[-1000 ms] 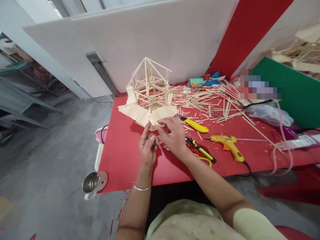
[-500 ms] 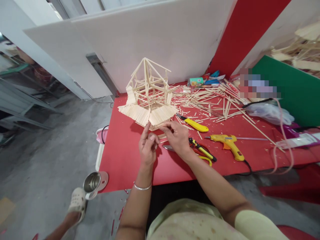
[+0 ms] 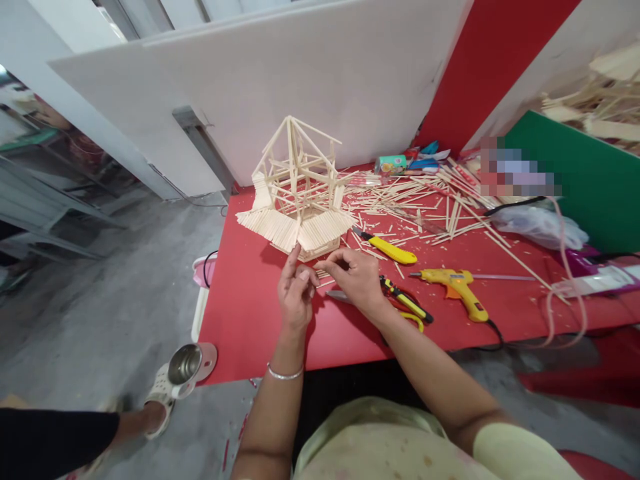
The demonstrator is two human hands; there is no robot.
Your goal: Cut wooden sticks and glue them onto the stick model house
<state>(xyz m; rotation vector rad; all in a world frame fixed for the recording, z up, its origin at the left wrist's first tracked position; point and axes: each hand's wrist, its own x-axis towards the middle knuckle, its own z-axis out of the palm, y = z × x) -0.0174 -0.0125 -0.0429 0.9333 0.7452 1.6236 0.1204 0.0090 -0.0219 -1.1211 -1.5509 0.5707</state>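
A model pavilion of thin wooden sticks stands on the red table, with an open frame on top and slatted roof panels below. At its front corner, the raised index finger of my left hand reaches the roof edge; the other fingers are loosely bent and nothing shows in them. Just right of it, my right hand has thumb and index finger pinched together; what they hold, if anything, is too small to make out. Scissors lie partly hidden under my right hand, beside a yellow-and-black hand tool.
A yellow utility knife and a yellow glue gun lie to the right. Loose sticks cover the back of the table. A metal cup sits at the front left corner. Another person's leg is at lower left.
My right hand has drawn slightly down from the model's lower edge, its fingertips now apart from it. My left hand stays put. The other person's leg has come further into view.
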